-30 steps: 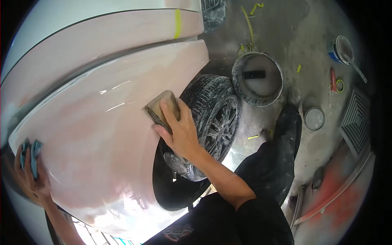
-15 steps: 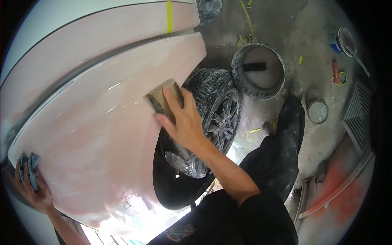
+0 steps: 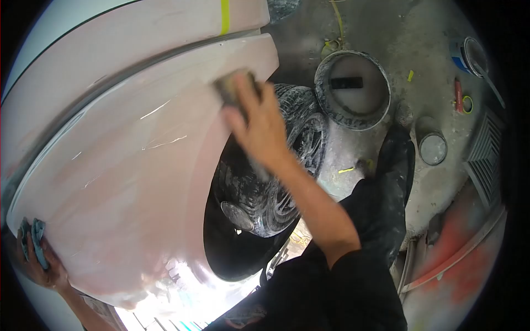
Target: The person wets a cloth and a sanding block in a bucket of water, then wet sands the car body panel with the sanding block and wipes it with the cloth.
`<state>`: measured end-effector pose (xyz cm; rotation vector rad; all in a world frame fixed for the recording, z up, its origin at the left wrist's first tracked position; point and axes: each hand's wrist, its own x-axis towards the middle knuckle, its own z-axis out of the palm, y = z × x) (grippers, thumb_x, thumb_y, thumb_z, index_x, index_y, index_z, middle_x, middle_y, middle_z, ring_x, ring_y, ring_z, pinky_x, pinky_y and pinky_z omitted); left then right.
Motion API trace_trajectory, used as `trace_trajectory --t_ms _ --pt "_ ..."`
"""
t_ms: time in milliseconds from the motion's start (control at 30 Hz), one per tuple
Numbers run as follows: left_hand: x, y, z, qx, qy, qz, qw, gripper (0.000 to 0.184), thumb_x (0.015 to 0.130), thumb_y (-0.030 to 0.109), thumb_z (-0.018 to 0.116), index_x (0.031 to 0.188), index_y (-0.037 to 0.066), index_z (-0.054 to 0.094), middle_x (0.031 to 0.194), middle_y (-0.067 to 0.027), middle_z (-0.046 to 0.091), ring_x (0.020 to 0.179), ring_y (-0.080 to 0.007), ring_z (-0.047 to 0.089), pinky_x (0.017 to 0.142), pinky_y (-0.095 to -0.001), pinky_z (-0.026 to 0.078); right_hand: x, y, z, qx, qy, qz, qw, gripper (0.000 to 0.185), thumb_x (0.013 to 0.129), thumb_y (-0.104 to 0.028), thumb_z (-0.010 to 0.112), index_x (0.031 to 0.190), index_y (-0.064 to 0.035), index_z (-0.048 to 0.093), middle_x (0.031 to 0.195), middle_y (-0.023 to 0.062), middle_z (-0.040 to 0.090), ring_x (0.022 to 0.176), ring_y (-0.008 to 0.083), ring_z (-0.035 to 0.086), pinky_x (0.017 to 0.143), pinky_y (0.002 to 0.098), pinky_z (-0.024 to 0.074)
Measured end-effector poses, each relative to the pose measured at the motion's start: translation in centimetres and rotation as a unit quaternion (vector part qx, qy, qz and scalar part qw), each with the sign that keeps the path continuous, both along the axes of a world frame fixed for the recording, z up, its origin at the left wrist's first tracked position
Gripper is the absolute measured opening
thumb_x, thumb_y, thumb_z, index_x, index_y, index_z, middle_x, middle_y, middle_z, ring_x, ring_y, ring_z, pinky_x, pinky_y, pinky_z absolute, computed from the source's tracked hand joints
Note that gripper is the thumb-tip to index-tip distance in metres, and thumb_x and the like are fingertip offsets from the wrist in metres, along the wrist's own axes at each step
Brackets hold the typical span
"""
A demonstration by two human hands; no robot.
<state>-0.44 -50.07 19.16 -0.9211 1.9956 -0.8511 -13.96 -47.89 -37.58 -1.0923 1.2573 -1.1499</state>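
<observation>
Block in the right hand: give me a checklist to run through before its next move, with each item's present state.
1. Block held by the right hand: ok.
2. Block flat on the pinkish panel: cannot tell, motion blur and fingers hide its face.
3. Left hand out of the block's way: ok, at the panel's far edge, holding a blue cloth.
4. Block off the yellow tape strip: ok, the strip is on the neighbouring panel.
5. Floor free of scraps: not ok, yellow bits lie there.

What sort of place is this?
Probably a car body workshop: the vehicle panel has a patchy pinkish finish, yellow tape crosses the neighbouring panel, and a smeared bucket of cloudy liquid stands by the wheel.
</observation>
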Motion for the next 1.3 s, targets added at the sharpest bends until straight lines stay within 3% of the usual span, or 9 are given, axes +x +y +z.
trace_trajectory --t_ms 133,233,367,467,667,833,1067,1167,1300 --pt "-0.8 0.1 -0.9 -0.011 0.012 -0.001 1.0 0.034 0.108 0.019 0.057 0.133 -0.003 0.064 0.135 -0.0252 0.063 0.121 -0.0429 0.064 0.101 -0.0514 0.054 3.2 -6.8 -15.4 0.241 -0.096 -0.015 0.966 0.064 0.098 -0.049 0.061 0.149 -0.0109 0.056 0.124 0.0306 0.059 0.112 0.05 0.062 0.099 0.0516 0.0507" --pt "-0.5 0.3 -1.0 -0.012 0.023 -0.003 1.0 0.035 0.108 0.019 0.057 0.133 -0.004 0.064 0.134 -0.0259 0.063 0.12 -0.0434 0.064 0.1 -0.0524 0.054 0.2 -4.4 -8.4 0.208 -0.061 0.011 0.976 0.063 0.095 -0.045 0.067 0.147 -0.0091 0.058 0.132 0.0316 0.056 0.118 0.0512 0.06 0.101 0.0534 0.0497" --pt "0.1 0.4 0.0 0.0 0.018 -0.007 1.0 0.033 0.107 0.017 0.059 0.132 -0.004 0.065 0.134 -0.0254 0.064 0.121 -0.0429 0.064 0.103 -0.0535 0.053 0.4 6.6 4.9 -0.068 -0.059 0.006 0.996 0.063 0.089 -0.027 0.074 0.146 -0.0082 0.057 0.145 0.035 0.046 0.131 0.0539 0.05 0.108 0.0555 0.0446" --pt "0.9 0.1 1.4 0.005 0.027 0.001 1.0 0.032 0.104 0.014 0.064 0.132 -0.001 0.068 0.136 -0.0202 0.066 0.124 -0.0403 0.063 0.11 -0.0542 0.049 1.0 4.9 1.1 -0.09 -0.011 -0.015 0.996 0.063 0.093 -0.033 0.071 0.148 -0.0059 0.055 0.144 0.0368 0.045 0.131 0.0539 0.051 0.111 0.0539 0.0446" --pt "0.1 0.1 0.7 -0.003 0.038 0.009 0.999 0.03 0.101 0.008 0.067 0.129 -0.002 0.069 0.133 -0.0156 0.069 0.123 -0.0389 0.064 0.112 -0.0574 0.047 2.3 -4.0 -12.4 0.208 -0.104 -0.032 0.972 0.065 0.094 -0.041 0.07 0.147 -0.0047 0.058 0.123 0.03 0.055 0.113 0.0451 0.06 0.098 0.0467 0.0508" --pt "0.4 -0.2 0.8 -0.001 0.034 0.003 0.999 0.031 0.1 0.008 0.068 0.13 -0.001 0.068 0.133 -0.0176 0.068 0.124 -0.0393 0.063 0.111 -0.0554 0.048 -0.1 4.3 1.4 -0.067 -0.028 -0.034 0.997 0.065 0.091 -0.037 0.073 0.149 -0.0136 0.056 0.131 0.0311 0.051 0.116 0.0477 0.059 0.097 0.0506 0.0517" --pt "-0.2 0.1 -0.3 -0.009 0.041 0.006 0.999 0.032 0.1 0.009 0.068 0.131 0.001 0.068 0.136 -0.0196 0.066 0.126 -0.0391 0.062 0.109 -0.0516 0.049 3.6 -4.1 -14.7 0.22 -0.121 -0.077 0.965 0.064 0.095 -0.047 0.068 0.143 -0.0049 0.062 0.116 0.0289 0.058 0.105 0.0448 0.064 0.094 0.0472 0.0524" --pt "-0.3 0.3 -0.4 -0.029 0.013 0.006 0.999 0.031 0.101 0.011 0.068 0.131 0.003 0.069 0.137 -0.0203 0.064 0.126 -0.0386 0.062 0.108 -0.0504 0.049 2.6 -3.5 -14.2 0.198 -0.12 -0.024 0.972 0.067 0.095 -0.049 0.066 0.146 -0.0057 0.059 0.118 0.0309 0.056 0.106 0.0446 0.063 0.095 0.0473 0.052" --pt "-0.4 0.3 -0.7 -0.024 0.027 0.008 0.999 0.031 0.102 0.011 0.067 0.131 0.002 0.069 0.138 -0.0213 0.063 0.127 -0.0397 0.061 0.107 -0.0517 0.049 0.8 4.4 -1.7 0.006 -0.072 -0.032 0.997 0.073 0.091 -0.039 0.075 0.154 -0.0117 0.05 0.136 0.0363 0.048 0.121 0.0563 0.054 0.104 0.0523 0.0495"
